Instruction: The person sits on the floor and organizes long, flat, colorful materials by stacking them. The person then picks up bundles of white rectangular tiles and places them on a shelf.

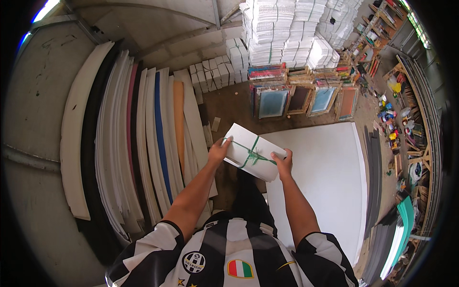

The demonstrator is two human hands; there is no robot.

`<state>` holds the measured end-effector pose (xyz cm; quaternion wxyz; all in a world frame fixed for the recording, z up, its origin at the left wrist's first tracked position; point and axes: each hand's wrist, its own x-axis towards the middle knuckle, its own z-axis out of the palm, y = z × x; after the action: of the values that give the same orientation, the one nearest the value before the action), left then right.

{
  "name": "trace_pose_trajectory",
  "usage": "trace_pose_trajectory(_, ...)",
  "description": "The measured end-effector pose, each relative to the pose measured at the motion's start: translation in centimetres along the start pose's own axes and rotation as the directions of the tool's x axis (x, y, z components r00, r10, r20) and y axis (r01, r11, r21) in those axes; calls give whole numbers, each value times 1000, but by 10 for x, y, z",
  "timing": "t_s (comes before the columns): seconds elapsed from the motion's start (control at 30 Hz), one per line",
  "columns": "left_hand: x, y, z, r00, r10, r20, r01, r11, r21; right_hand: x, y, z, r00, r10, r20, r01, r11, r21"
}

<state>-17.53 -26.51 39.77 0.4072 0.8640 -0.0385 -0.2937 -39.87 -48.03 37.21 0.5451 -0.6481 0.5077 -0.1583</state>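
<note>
We see both hands out in front, holding a flat white paper bundle tied crosswise with thin green string (252,152). The left hand (219,151) is clamped on the bundle's left end, fingers curled over the top edge at the string. The right hand (284,161) is clamped on its right edge, thumb on top, near the knot. The bundle is tilted, its left end farther from us, held up in the air between the two hands, above the floor.

Right of the right hand and below it lies a large white flat sheet (325,177) on the floor. Beyond the hands, farther off, stand wooden-framed screens with blue and brown mesh (300,99) leaning in a row, and behind them tall stacks of white tied paper bundles (287,33). Left of the left hand, long white, blue and orange foam boards (158,138) lean edge-on against the wall. Far right of the right hand, a wooden shelf with small paint pots (394,124). Nearest us, a black-and-white striped shirt (229,253).
</note>
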Motion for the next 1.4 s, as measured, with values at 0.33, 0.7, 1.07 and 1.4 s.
trace_pose_trajectory(0.33, 194, 33, -49, 998, -28, -57, 29, 999, 30, 149, -60, 133, 987, 102, 122, -108, 993, 46)
trace_pose_trajectory(0.7, 401, 152, -125, 988, 34, -147, -53, 991, -127, 311, -166, 264, 989, 0, 150, -28, 982, 186)
trace_pose_trajectory(1.07, 708, 201, -140, 999, 12, -38, -19, 982, -185, 454, -201, 468, 987, 134, -87, -89, 914, 397)
trace_pose_trajectory(1.4, 947, 238, -106, 990, -14, 140, 65, 929, -365, 596, -200, 616, 941, 273, -200, -128, 834, 537)
